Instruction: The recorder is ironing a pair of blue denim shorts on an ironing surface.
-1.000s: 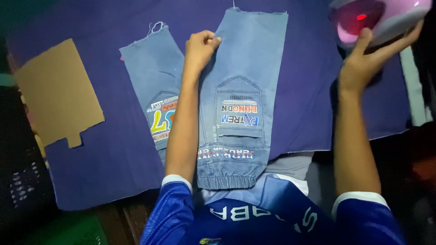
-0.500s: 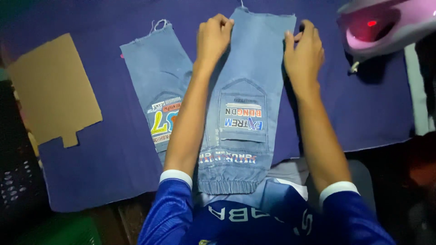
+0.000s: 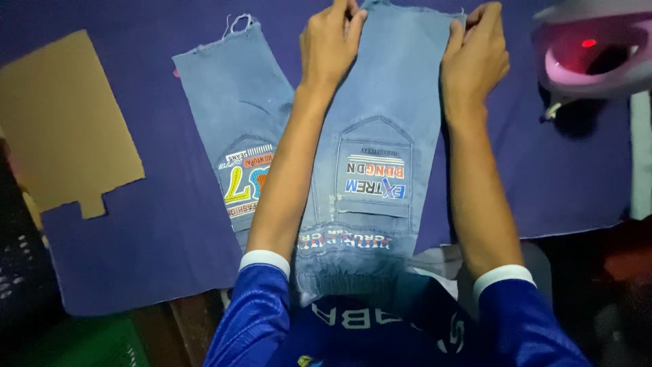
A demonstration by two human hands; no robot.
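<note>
On the purple cloth (image 3: 530, 170) covering the table lies a pair of light-blue denim shorts (image 3: 380, 136), flat, back side up, waistband near the person's body at the bottom of the view and the two leg hems pointing away toward the top. Long axis runs near to far, leaning slightly left at the far end; the left leg splays off toward upper left with a frayed hem and loose threads, the right leg runs nearly straight up the view. Each leg has a back pocket with a colourful printed patch, seen upside down. Left hand (image 3: 331, 44) sits on the far end of the right leg at its inner edge, fingers together and curled down, tips at or past the hem near the top frame edge; cannot tell if it pinches cloth or just presses. Right hand (image 3: 474, 58) is on the outer edge of the same leg near the hem corner, fingers bent and close, seeming to grip the edge fabric, thumb hidden. So the right leg hem lies between the two hands, under the fingertips. Both forearms run along the leg, blue sleeves with white cuffs. A cardboard piece (image 3: 61, 129) lies well apart at left. A pink-and-white iron (image 3: 591, 54) sits at upper right, red light on, near the right hand but not touching.
</note>
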